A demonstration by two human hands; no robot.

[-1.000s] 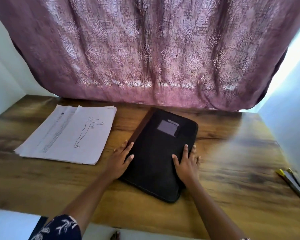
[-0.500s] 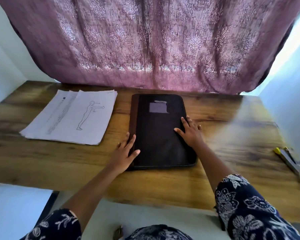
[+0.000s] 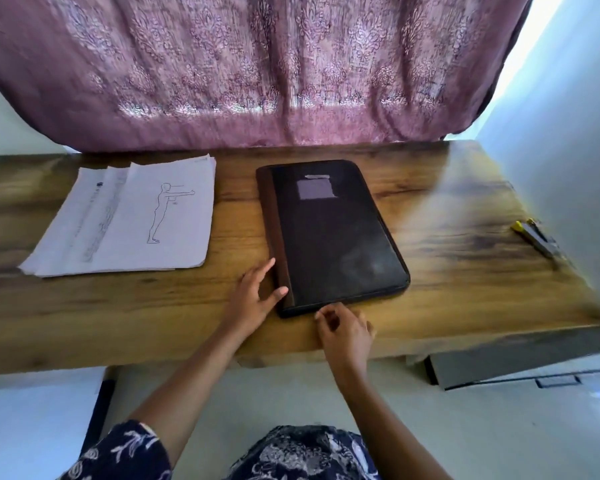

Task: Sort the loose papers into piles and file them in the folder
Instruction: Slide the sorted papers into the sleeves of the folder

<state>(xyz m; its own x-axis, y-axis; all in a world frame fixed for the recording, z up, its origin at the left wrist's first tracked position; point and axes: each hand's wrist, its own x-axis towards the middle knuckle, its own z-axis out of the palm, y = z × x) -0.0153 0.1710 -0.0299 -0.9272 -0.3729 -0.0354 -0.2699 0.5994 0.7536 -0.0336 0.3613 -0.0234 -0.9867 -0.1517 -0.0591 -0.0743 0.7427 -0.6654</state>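
Head cam. L hand [image 3: 253, 301]: fingers spread, relaxed; thumb + index tip touch brown spine edge of folder [image 3: 329, 237]. R hand [image 3: 345, 332]: fingers curled at folder's near edge; whether it grips anything, can't tell. Folder: black, closed, flat, middle of table [image 3: 465, 289]. Papers [image 3: 125, 216]: stacked left of folder, not touching.

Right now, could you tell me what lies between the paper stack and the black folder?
Only bare wooden desk, seen in the head view; the left hand rests beside the black folder.
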